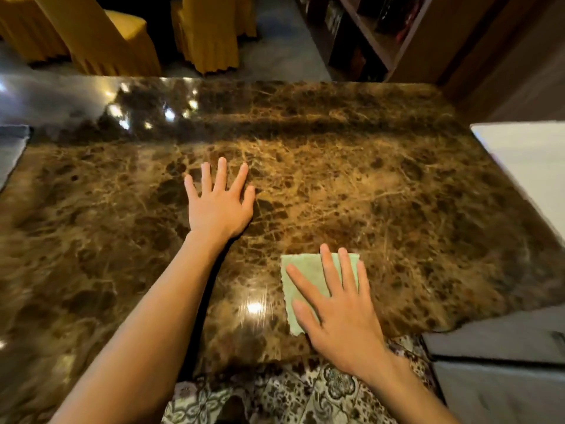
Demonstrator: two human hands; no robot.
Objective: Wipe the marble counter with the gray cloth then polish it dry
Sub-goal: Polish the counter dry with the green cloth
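Closest to the lens, at the bottom edge, is a floral-patterned fabric [275,399] in cream and brown. It sits below the near lip of the surface [397,194], a glossy brown marble slab veined in gold that fills most of the head view.

The right hand [339,316] lies flat on the cloth [308,270], fingers straight and slightly fanned, palm down and pressing. The cloth is a small folded rectangle that looks pale greenish-gray in this warm light. It lies on the marble near the front edge, right of centre, with its left and far margins showing beyond the fingers. A bright glare spot sits on the stone just left of it.

The left hand [218,206] is further out, toward the middle of the slab, well apart from the cloth. It rests palm down on bare marble with all five fingers spread, holding nothing. Its bare forearm runs back to the lower left corner.

More light reflections glint on the far left part of the stone. Past the far edge stand two chairs draped in yellow covers [116,41], and dark wooden shelving [360,32] rises at the upper right. A pale slab [532,160] adjoins the marble on the right. Below it is a gray box-like unit [495,377].
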